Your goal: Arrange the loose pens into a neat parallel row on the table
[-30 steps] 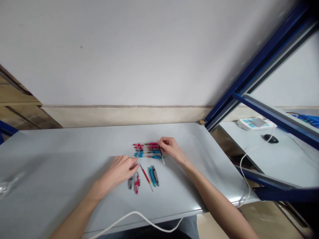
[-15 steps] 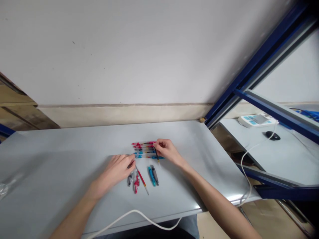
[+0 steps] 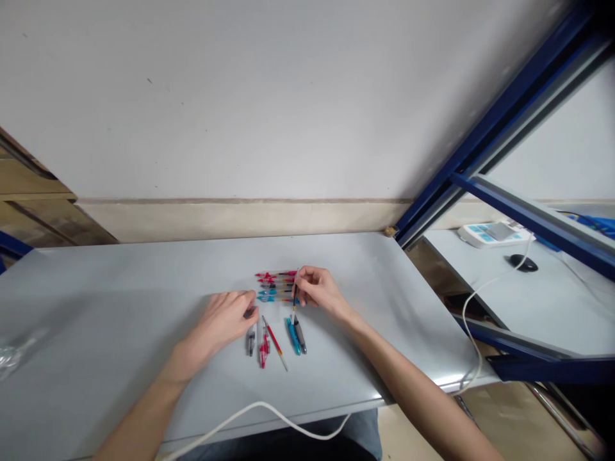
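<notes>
My right hand point(image 3: 317, 291) pinches a dark-ink pen refill point(image 3: 295, 299). The refill stands nearly upright in view, its pale lower end by the blue pen grip point(image 3: 293, 337) and the grey pen grip point(image 3: 300, 337). My left hand point(image 3: 228, 315) rests on the table with its fingers curled together; whatever lies between them is hidden. Just below it are a clear pen barrel with dark parts point(image 3: 250, 341), a clear barrel with red parts point(image 3: 264, 349) and a red refill point(image 3: 275, 344). Several red, dark and blue pen parts point(image 3: 273, 287) lie in rows between my hands.
The pale grey table point(image 3: 120, 307) meets a wall at the back. A white cable point(image 3: 269, 406) runs across the front edge. Crumpled clear plastic point(image 3: 9, 362) lies far left. To the right, beyond a blue frame point(image 3: 509, 198), are a white device point(image 3: 494, 233) and a black mouse point(image 3: 523, 262).
My right hand has turned the dark refill from a slant to nearly upright, its lower end swinging left. My left hand has shifted slightly up and left.
</notes>
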`<state>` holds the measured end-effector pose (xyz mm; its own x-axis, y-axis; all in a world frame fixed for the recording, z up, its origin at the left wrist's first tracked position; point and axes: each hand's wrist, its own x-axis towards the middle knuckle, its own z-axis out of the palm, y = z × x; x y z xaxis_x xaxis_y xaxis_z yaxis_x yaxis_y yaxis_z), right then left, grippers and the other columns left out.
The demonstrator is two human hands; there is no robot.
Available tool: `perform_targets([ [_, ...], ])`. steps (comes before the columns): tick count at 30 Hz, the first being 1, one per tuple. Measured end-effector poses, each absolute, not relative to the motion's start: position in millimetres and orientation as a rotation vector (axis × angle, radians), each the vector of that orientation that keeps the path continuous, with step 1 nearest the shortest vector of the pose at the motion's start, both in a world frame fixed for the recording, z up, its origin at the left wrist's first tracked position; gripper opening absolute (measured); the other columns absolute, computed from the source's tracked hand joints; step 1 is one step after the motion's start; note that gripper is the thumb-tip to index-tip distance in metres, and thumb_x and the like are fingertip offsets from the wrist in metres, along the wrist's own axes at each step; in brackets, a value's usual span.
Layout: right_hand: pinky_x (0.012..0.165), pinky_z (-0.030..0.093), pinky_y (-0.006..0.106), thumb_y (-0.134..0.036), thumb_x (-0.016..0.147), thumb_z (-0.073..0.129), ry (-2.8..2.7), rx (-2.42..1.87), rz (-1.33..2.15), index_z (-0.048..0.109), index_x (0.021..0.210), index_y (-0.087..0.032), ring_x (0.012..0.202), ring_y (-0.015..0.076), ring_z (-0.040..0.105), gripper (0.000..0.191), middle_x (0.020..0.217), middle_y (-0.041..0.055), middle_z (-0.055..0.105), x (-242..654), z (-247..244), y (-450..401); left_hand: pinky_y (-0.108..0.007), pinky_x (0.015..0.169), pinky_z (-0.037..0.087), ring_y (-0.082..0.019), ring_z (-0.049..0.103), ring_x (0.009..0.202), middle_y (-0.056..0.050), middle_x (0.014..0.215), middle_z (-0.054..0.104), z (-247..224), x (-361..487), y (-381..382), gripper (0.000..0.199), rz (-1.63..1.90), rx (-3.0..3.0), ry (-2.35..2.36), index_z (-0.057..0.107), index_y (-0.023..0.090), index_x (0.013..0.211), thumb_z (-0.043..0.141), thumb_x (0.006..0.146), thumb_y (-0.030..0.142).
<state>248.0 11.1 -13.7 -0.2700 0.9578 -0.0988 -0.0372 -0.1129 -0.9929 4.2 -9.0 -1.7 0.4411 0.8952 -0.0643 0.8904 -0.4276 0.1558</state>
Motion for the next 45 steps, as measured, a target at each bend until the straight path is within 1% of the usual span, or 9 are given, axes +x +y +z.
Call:
perform_targets([
  [3, 0.039, 0.034, 0.017, -0.035, 0.081, 0.067, -1.286, -1.031, 1.473, 0.055, 0.078, -0.018, 0.050, 0.0110, 0.061, 0.021, 0.073, 0.0038, 0.071, 244, -13, 9, -0.031, 0.062, 0.029, -0.022, 0.065, 0.073, -0.003, 0.080, 0.068, -3, 3, -8, 0.016, 0.084, 2.505, 1.562, 0.055, 0.022, 0.079, 0.051, 0.094, 0.026],
  [8, 0.055, 0.055, 0.024, -0.031, 0.077, 0.072, -1.153, -0.996, 1.444, 0.052, 0.085, -0.020, 0.059, 0.0150, 0.070, 0.024, 0.076, 0.0033, 0.074, 241, -18, 9, -0.030, 0.065, 0.034, -0.021, 0.066, 0.077, -0.002, 0.089, 0.069, -3, 3, -5, 0.012, 0.144, 2.493, 1.506, 0.059, 0.022, 0.088, 0.051, 0.097, 0.026],
  [13, 0.061, 0.059, 0.027, -0.033, 0.078, 0.074, -1.137, -0.972, 1.471, 0.050, 0.093, -0.021, 0.062, 0.0167, 0.073, 0.031, 0.079, 0.0037, 0.076, 238, -19, 7, -0.028, 0.067, 0.039, -0.020, 0.066, 0.080, -0.003, 0.094, 0.068, -4, 0, -1, 0.013, 0.177, 2.514, 1.456, 0.061, 0.021, 0.092, 0.050, 0.096, 0.026],
  [17, 0.067, 0.062, 0.031, -0.040, 0.082, 0.075, -1.156, -0.957, 1.468, 0.050, 0.094, -0.021, 0.070, 0.0190, 0.075, 0.034, 0.084, 0.0058, 0.077, 236, -18, 4, -0.026, 0.070, 0.044, -0.017, 0.065, 0.077, -0.002, 0.092, 0.069, -4, -2, 2, 0.014, 0.421, 2.474, 1.376, 0.063, 0.021, 0.093, 0.050, 0.096, 0.026],
  [21, 0.071, 0.062, 0.033, -0.041, 0.084, 0.074, -1.170, -0.945, 1.446, 0.051, 0.094, -0.021, 0.073, 0.0195, 0.075, 0.032, 0.086, 0.0063, 0.078, 236, -17, 3, -0.024, 0.072, 0.047, -0.015, 0.065, 0.077, -0.001, 0.091, 0.070, -4, 1, 1, 0.013, 0.630, 2.357, 1.212, 0.063, 0.021, 0.092, 0.053, 0.096, 0.027],
  [27, 0.077, 0.062, 0.035, -0.045, 0.082, 0.076, -1.167, -0.954, 1.399, 0.052, 0.094, -0.022, 0.077, 0.0205, 0.076, 0.035, 0.085, 0.0044, 0.077, 239, -14, 5, -0.026, 0.078, 0.049, -0.015, 0.066, 0.084, -0.002, 0.095, 0.070, -10, 2, 1, 0.011, 0.709, 2.336, 1.104, 0.064, 0.021, 0.095, 0.054, 0.098, 0.026],
  [36, 0.082, 0.060, 0.038, -0.047, 0.084, 0.077, -1.302, -0.853, 1.448, 0.055, 0.090, -0.021, 0.088, 0.0226, 0.076, 0.035, 0.097, 0.0082, 0.077, 241, -7, 2, -0.028, 0.086, 0.048, -0.017, 0.064, 0.092, -0.005, 0.100, 0.066, -18, 11, -3, 0.018, 0.891, 2.279, 1.033, 0.061, 0.020, 0.103, 0.046, 0.106, 0.031],
  [42, 0.063, 0.050, 0.028, -0.047, 0.091, 0.070, -1.618, -0.999, 1.179, 0.065, 0.085, -0.019, 0.065, 0.0174, 0.065, 0.029, 0.073, 0.0032, 0.069, 230, -21, -9, -0.027, 0.084, 0.048, -0.017, 0.063, 0.091, -0.006, 0.101, 0.064, -22, 15, -7, 0.018, 0.918, 2.255, 1.085, 0.058, 0.020, 0.105, 0.042, 0.107, 0.028],
  [45, 0.055, 0.045, 0.027, -0.049, 0.091, 0.069, -1.577, -1.038, 1.231, 0.063, 0.080, -0.020, 0.055, 0.0156, 0.057, 0.032, 0.066, 0.0016, 0.065, 227, -24, -13, -0.027, 0.085, 0.048, -0.017, 0.064, 0.092, -0.005, 0.101, 0.063, -22, 15, -9, 0.017, 0.920, 2.304, 1.087, 0.058, 0.020, 0.106, 0.042, 0.107, 0.026],
])
